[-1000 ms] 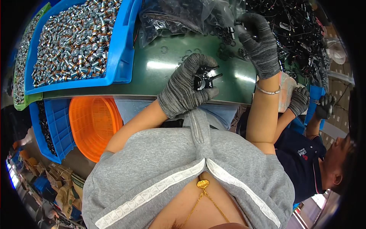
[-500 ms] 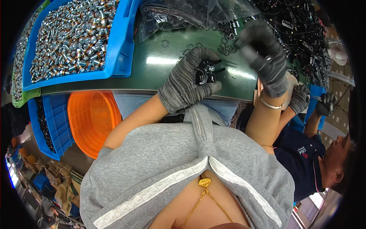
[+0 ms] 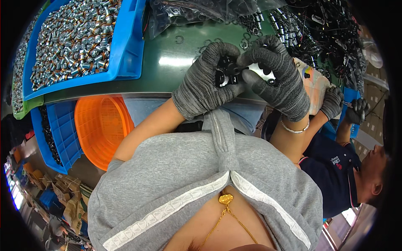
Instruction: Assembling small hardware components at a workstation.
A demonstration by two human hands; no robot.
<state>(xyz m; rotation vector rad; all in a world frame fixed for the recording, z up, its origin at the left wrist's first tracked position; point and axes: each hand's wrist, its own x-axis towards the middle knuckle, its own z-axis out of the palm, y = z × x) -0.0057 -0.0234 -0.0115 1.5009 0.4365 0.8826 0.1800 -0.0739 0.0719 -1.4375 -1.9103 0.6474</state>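
Observation:
My left hand (image 3: 204,83), in a grey knitted glove, is closed around a small black mechanical part (image 3: 226,72) with bright metal pieces in it. My right hand (image 3: 281,77), gloved alike, is beside it with thumb and fingers curled inward. Its fingertips meet the right side of the part. Something small and dark shows inside the right hand's curl, but I cannot make out what it is. Both hands hover above the green tabletop (image 3: 167,83) near its front edge. Just beyond them lie loose C-shaped rings (image 3: 245,41).
A blue bin (image 3: 130,54) full of metal bolt-like fittings (image 3: 79,46) stands at left. Below it are an orange basket (image 3: 102,129) and another blue crate (image 3: 65,134). Clear plastic bags (image 3: 180,16) and heaped black parts (image 3: 322,29) lie at the back. A co-worker (image 3: 331,175) works at right.
My right hand has come down and left from the far right, over the rings, to the part in my left hand. The left hand has stayed nearly still, keeping its hold.

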